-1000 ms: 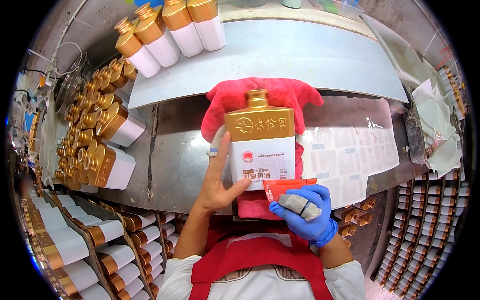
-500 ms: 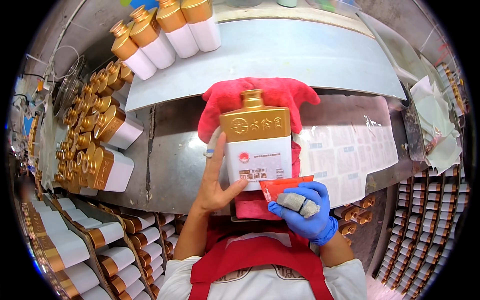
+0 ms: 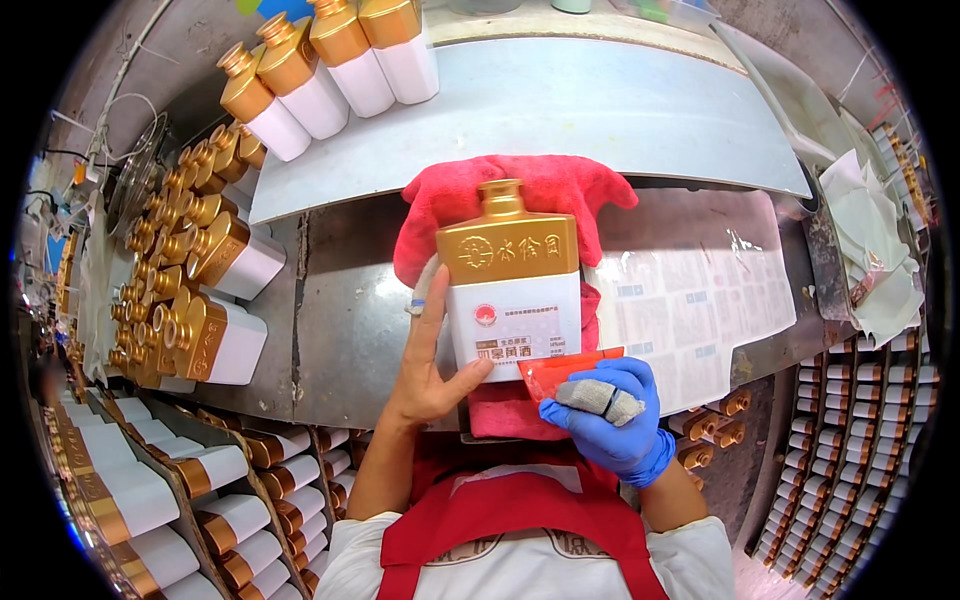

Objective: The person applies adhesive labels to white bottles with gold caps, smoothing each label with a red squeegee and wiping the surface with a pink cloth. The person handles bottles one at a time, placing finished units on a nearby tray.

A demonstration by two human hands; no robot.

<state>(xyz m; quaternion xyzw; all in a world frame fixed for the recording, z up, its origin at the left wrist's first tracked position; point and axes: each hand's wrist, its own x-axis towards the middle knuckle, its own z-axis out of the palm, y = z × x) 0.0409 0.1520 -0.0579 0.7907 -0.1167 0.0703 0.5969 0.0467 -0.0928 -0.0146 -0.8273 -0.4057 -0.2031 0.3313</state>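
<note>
A flat bottle (image 3: 520, 262) with a gold shoulder and neck and a white body lies face up, its neck pointing away from me. Under it is a bunched pink-red cloth (image 3: 440, 205). My bare left hand (image 3: 425, 370) grips the bottle's left side, thumb on the lower front near the printed label (image 3: 515, 325). A grey wrap covers one of its fingers. My blue-gloved right hand (image 3: 627, 432) is closed round a flat red scraper (image 3: 545, 376), whose edge is at the bottle's lower right front. Grey wrapping also covers a digit of this hand.
Several matching bottles (image 3: 345, 62) stand on the raised pale board (image 3: 590, 110) behind. More bottles (image 3: 205, 330) crowd the left side. Printed transparent sheets (image 3: 690, 290) lie to the right, beside a tray with crumpled white paper (image 3: 870, 240). Racks of bottles (image 3: 860, 440) flank me below.
My right hand and the red scraper have shifted very slightly away from me. My left hand stays on the bottle, which lies as before.
</note>
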